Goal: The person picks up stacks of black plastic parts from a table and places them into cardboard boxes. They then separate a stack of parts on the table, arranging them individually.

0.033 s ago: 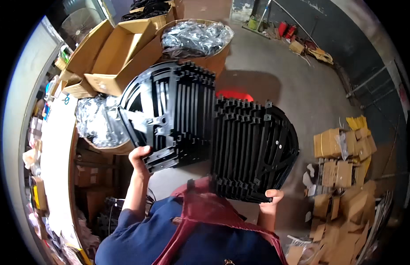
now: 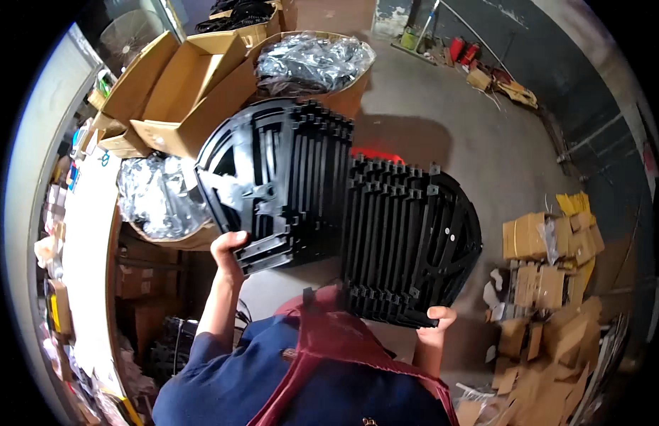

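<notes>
A person is holding two stacks of slotted black plastic parts ahead of the maroon apron (image 2: 336, 334) — the left stack (image 2: 308, 177) is tilting to its left, the right stack (image 2: 390, 241) is hanging to its right. The left hand (image 2: 230, 254) and right hand (image 2: 439, 319) are each clamping fingers on their own stack's lower outer corner. Whether the stacks are touching is unclear. Keeping both level, with even pressure, is probably preventing layers from slipping.

A workshop, cluttered worktop (image 2: 91, 241) left of the left grip (image 2: 228, 252), plastic bags (image 2: 315, 60) in cartons (image 2: 350, 99) beyond it, piled cardboard (image 2: 546, 351) right of the right grip (image 2: 441, 317).
</notes>
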Demonstrator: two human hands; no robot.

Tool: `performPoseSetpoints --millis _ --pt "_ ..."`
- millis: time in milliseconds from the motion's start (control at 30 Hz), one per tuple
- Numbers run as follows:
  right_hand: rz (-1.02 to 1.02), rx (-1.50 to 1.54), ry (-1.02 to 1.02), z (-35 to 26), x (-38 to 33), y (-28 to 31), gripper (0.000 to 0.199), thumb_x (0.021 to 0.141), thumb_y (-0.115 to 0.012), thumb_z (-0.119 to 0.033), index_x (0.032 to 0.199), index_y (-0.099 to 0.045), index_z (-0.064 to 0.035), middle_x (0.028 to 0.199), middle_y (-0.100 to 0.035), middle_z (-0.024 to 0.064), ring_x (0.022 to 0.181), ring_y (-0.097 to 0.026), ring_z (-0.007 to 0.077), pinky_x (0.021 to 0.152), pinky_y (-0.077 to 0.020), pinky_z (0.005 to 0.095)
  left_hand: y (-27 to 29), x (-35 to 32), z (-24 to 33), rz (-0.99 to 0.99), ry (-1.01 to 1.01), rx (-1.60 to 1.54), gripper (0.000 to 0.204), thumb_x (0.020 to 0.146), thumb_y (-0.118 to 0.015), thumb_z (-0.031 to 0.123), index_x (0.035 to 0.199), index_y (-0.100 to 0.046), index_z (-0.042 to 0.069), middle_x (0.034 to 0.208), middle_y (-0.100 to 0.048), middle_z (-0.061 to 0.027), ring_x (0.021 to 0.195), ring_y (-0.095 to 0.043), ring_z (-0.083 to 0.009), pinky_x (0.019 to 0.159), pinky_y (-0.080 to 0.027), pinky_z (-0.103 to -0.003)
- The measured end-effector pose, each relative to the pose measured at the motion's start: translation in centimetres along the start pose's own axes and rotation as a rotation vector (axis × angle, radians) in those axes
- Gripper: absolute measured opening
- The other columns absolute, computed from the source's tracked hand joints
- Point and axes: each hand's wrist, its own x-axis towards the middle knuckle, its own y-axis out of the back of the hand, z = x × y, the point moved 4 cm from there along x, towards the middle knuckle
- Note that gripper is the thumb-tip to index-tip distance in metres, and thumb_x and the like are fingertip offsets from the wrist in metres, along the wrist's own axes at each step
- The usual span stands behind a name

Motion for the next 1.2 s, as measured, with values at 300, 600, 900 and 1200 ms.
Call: performPoseSetpoints --millis 300,600,900,1200 --pt "0.166 -0.216 0.022 -21.2 13.1 14.0 0.072 0.072 -0.062 -0.011 0.141 -0.047 0.0017 0.134 -0.057 0.0167 0.119 -0.057 0.0344 0.099 -0.0486 0.0484 -33.8 15.3 -11.1 -0.209 0.435 -0.237 0.050 0.071 -0.067 0.024 0.107 -0.064 -0.011 0.103 -0.069 -0.0247 0.092 -0.067 -0.0377 0.087 -0.055 -0.047" --pt "0.822 -0.366 0.057 -34.7 30.8 18.3 0.065 0.066 -0.066 -0.016 0.128 -0.053 -0.0035 0.124 -0.058 0.0155 0.109 -0.058 0.0338 0.093 -0.0516 0.0491 -58.1 35.5 -20.2 -0.316 0.591 0.016 0.039 0.075 -0.067 0.025 0.102 -0.067 -0.003 0.103 -0.071 -0.0182 0.094 -0.066 -0.0317 0.089 -0.052 -0.044" --pt "0.481 -0.569 -0.100 -46.7 65.4 25.1 0.037 0.073 -0.068 -0.013 0.108 -0.058 -0.0049 0.111 -0.058 0.0117 0.102 -0.057 0.0259 0.093 -0.0489 0.0423 -75.0 49.0 -14.5 -0.097 0.539 -0.214 0.041 0.073 -0.069 0.024 0.104 -0.067 -0.003 0.097 -0.071 -0.0184 0.087 -0.067 -0.0337 0.085 -0.053 -0.046" --pt "0.261 -0.641 -0.254 -47.9 105.7 15.1 0.011 0.066 -0.067 -0.014 0.070 -0.059 -0.0077 0.079 -0.056 0.0027 0.083 -0.056 0.0187 0.081 -0.0462 0.0319 -73.9 64.1 -6.5 0.297 0.171 -0.437 0.041 0.071 -0.066 0.026 0.099 -0.066 -0.005 0.095 -0.070 -0.0197 0.086 -0.067 -0.0328 0.082 -0.056 -0.043"
